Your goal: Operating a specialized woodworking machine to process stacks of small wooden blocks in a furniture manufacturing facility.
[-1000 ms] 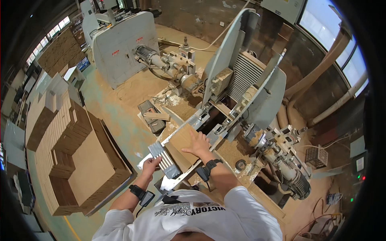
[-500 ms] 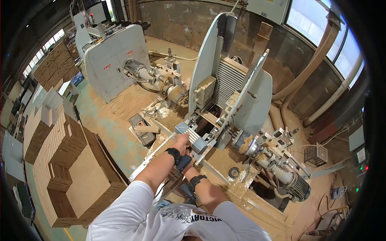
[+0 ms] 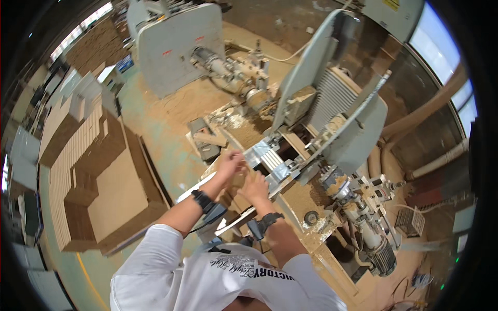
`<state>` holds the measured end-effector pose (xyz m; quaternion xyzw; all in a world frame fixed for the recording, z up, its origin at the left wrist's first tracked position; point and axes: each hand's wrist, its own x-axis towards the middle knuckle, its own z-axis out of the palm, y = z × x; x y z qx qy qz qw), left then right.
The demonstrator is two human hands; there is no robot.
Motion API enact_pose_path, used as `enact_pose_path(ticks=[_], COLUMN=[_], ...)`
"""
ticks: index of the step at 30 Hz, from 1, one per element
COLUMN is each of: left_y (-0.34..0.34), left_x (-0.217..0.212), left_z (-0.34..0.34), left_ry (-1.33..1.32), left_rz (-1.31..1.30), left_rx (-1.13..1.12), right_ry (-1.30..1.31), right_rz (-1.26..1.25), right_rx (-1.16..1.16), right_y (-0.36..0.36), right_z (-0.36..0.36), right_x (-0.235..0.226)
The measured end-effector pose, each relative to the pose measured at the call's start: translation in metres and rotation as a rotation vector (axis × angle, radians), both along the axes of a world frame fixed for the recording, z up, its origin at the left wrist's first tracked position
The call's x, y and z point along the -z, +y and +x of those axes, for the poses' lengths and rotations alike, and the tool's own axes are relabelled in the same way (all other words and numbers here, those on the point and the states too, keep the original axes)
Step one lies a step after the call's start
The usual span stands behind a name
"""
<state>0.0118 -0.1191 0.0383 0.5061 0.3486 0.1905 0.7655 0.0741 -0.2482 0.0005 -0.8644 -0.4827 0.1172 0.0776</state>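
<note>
From the head camera, my left hand (image 3: pixel 230 161) lies on a flat wooden board (image 3: pixel 234 182) at the infeed of the grey woodworking machine (image 3: pixel 332 119), fingers bent over the board's far edge near the ribbed metal guide (image 3: pixel 265 155); whether that grip is clenched on it I cannot tell. My right hand (image 3: pixel 255 187) rests flat and released on the same board, just beside the left, both wrists wearing dark bands. To my left, stacks of cut wooden blocks (image 3: pixel 88 171) sit on the sawdust-strewn floor (image 3: pixel 161 140).
</note>
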Motion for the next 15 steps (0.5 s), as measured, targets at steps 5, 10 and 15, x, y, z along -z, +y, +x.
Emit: enact_pose_path(ticks=[5, 10, 15], left_y=[-0.033, -0.062, -0.068], left_x=[0.008, 0.053, 0.048], left_z=[-0.146, -0.156, -0.122], left_ry=[0.461, 0.419, 0.143], left_rz=[0.213, -0.230, -0.363], left_rx=[-0.424, -0.289, -0.237], right_ry=[0.134, 0.100, 0.178], right_rz=[0.216, 0.227, 0.150], right_rx=[0.084, 0.055, 0.073], right_y=[0.005, 0.005, 0.008], right_z=[0.008, 0.008, 0.017], right_x=[0.000, 0.004, -0.003])
